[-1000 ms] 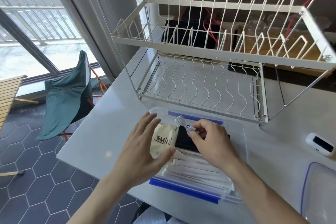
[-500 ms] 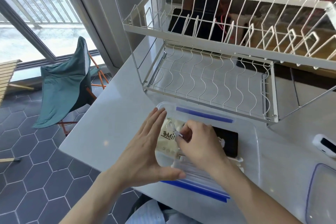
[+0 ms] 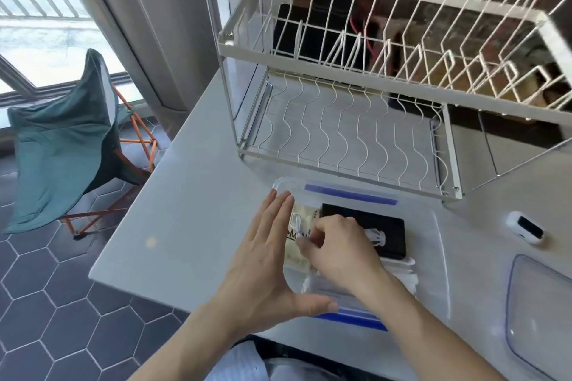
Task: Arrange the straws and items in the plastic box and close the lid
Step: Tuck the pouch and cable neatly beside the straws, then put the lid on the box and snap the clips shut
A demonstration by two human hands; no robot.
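Observation:
A clear plastic box [image 3: 439,244] with blue clips stands on the grey table near the front edge. Inside lie a beige packet [image 3: 301,258], a black flat item [image 3: 387,227] and white wrapped straws [image 3: 405,277] along the near side. My right hand [image 3: 340,249] reaches into the box and pinches a small coiled white cable [image 3: 296,221] over the packet. My left hand [image 3: 266,266] is spread flat against the box's left wall, thumb along the near edge. The clear lid [image 3: 538,312] with a blue rim lies to the right.
A white two-tier wire dish rack [image 3: 356,120] stands just behind the box. A small white device [image 3: 524,227] sits right of the box. The table's left and front edges drop to a tiled floor with a green folding chair [image 3: 68,139].
My right hand has lowered the white cable from above the box down onto the beige packet. My left hand let go of the packet and now steadies the box's left side.

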